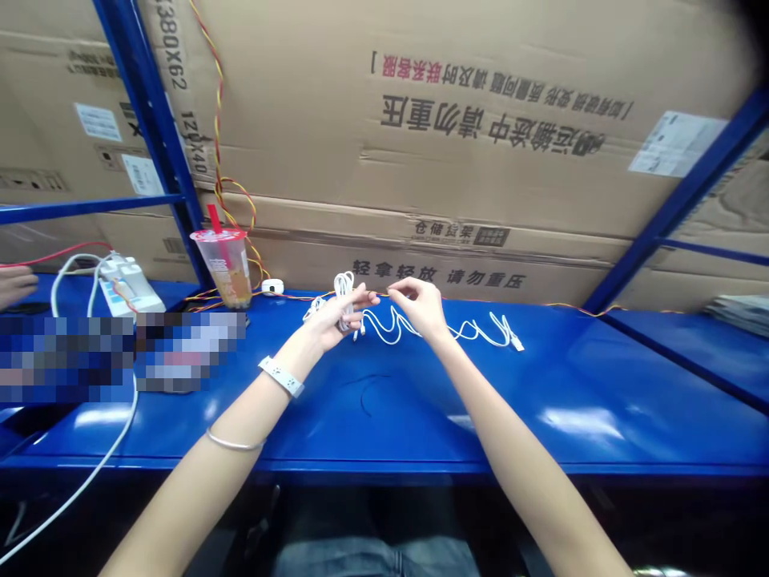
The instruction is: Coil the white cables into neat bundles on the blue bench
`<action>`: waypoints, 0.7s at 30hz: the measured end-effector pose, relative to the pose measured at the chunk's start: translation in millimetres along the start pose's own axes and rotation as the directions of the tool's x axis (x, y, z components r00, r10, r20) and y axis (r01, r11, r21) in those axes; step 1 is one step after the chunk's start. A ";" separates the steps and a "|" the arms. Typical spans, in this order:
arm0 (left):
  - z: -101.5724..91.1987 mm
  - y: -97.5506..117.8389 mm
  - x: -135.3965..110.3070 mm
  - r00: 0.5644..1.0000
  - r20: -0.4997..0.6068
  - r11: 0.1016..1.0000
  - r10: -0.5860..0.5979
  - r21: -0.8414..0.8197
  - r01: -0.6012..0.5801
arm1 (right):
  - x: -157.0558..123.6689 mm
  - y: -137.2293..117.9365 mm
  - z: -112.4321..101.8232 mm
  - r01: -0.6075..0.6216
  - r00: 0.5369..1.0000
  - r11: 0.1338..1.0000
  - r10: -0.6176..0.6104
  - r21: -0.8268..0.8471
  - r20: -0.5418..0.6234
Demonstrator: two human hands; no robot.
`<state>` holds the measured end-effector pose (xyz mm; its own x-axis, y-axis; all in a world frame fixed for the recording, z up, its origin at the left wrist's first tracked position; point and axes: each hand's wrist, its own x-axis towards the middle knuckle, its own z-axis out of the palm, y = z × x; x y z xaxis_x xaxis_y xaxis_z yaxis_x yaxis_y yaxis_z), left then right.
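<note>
My left hand (340, 314) holds a coiled white cable (344, 284) above the blue shelf, its loops standing up past the palm. Just to the right, my right hand (419, 303) is closed in a pinch close to the left fingertips. Whatever sits between those fingers is too small to make out. Behind and below the hands a loose white cable (501, 330) lies in waves, with a plug at its right end. A second small white bundle (315, 307) is partly hidden by my left hand. Thin dark strands (364, 394) lie on the shelf in front of my hands.
A lidded drink cup (225, 268) with a red straw stands at the back left, beside a small white case (272, 287). Further left are a white power strip (133, 287), a blurred-out item (189, 353) and another person's hand (17, 286). Cardboard (481, 184) walls the back.
</note>
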<state>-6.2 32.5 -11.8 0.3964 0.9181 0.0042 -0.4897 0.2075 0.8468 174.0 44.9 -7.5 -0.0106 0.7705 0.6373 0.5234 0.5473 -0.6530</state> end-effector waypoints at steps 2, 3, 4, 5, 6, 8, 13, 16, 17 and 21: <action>0.2 -0.2 -0.2 1.000 0.028 1.000 -0.009 -0.009 0.010 | 1.3 0.8 -1.2 -0.003 1.000 0.999 0.003 0.047 0.010; 0.2 -0.1 -0.5 0.999 0.036 1.000 -0.002 -0.005 0.002 | 2.2 1.1 -2.3 -0.013 1.000 0.996 0.010 0.094 0.025; 0.1 0.3 -1.0 0.999 0.046 1.000 0.005 0.004 -0.005 | 3.1 1.2 -3.9 -0.030 0.999 0.987 0.023 0.157 0.048; -0.3 1.1 -1.7 0.998 0.060 1.000 0.004 0.019 -0.005 | 4.1 1.2 -6.2 -0.056 0.996 0.972 0.037 0.229 0.085; -1.1 2.3 -2.5 0.997 0.081 0.999 -0.008 0.044 0.004 | 5.1 1.2 -9.5 -0.089 0.989 0.950 0.050 0.301 0.136; -4.0 6.1 -4.7 0.988 0.143 0.990 -0.062 0.137 0.042 | 6.9 1.4 -18.6 -0.168 0.962 0.902 0.062 0.398 0.266; -15.8 19.6 -9.8 0.955 0.238 0.846 -0.176 0.532 0.023 | 7.9 0.4 -43.4 -0.221 0.848 0.909 0.000 0.353 0.530; -21.1 27.9 -12.3 0.952 0.233 0.692 -0.197 0.721 -0.033 | 4.8 -5.4 -48.2 -0.145 0.809 0.954 -0.039 0.264 0.586; -22.1 30.2 -13.0 0.954 0.222 0.633 -0.200 0.773 -0.047 | 3.2 -7.9 -47.7 -0.123 0.803 0.965 -0.040 0.230 0.595; -22.2 35.0 -15.9 0.957 0.183 0.416 -0.224 0.906 -0.076 | -6.0 -12.2 -41.9 -0.085 0.780 0.989 -0.011 0.124 0.625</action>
<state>-46.8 32.6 6.0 0.6313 0.7705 -0.0881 0.4700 -0.2898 0.8337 203.3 20.0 13.8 -0.5469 0.7994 0.2489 0.4131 0.5162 -0.7502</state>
